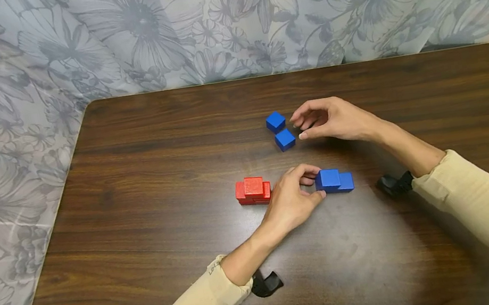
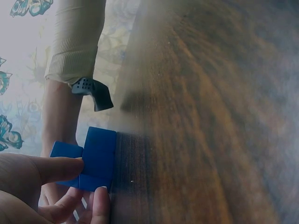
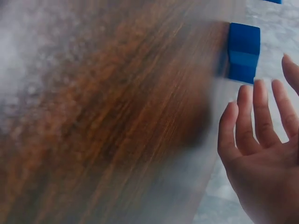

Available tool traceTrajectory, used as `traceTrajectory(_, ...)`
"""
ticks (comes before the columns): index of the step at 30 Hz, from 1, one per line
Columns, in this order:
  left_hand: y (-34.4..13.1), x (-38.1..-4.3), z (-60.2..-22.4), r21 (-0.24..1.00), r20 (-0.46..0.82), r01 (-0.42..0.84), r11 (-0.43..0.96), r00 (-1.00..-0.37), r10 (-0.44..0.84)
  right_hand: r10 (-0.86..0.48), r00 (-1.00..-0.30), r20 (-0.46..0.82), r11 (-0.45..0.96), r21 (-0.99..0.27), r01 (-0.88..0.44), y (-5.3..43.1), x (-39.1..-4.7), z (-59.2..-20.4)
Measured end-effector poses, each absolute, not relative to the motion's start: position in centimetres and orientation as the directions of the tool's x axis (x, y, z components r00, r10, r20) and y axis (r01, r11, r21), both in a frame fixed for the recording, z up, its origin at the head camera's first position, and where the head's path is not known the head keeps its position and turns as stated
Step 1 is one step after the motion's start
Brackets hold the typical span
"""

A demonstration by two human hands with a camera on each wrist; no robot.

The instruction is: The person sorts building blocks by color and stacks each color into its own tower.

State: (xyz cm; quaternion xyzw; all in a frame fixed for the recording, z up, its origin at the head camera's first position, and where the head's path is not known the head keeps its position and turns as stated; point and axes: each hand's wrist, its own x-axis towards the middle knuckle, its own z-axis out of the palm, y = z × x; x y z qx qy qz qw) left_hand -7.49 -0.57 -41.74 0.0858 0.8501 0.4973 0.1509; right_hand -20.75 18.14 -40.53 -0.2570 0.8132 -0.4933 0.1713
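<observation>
left hand (image 1: 292,199) is pinching the blue pair (image 1: 334,180); right hand (image 1: 326,120), fingers loose, is risking nudging the loose cubes (image 1: 280,131).

Left hand (image 2: 42,186) pinches stacked blue blocks (image 2: 96,158) on table (image 2: 196,116).

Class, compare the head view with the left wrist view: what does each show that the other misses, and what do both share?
Only the head view shows the red blocks, the two loose blue blocks and the right hand open beside them. Only the left wrist view shows, close up, the fingers against the side of the blue pair. Both show the left hand holding that blue pair on the table.
</observation>
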Motion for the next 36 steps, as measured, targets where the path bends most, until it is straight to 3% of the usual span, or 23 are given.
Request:
traceTrajectory(18, -0.7, -7.4, -41.6, 0.88, -0.187, -0.024, 0.475, -0.936, 0.299, -0.597, -0.796, -0.104, 0.431, -0.878, -0.208, 17.3, -21.4, -41.5)
traceTrajectory(36, -0.6, -7.5, -41.7, 0.878, -0.189, -0.025, 0.479, -0.935, 0.299, -0.602, -0.791, -0.108, 0.517, -0.808, -0.284, 16.8, -21.7, -41.8)
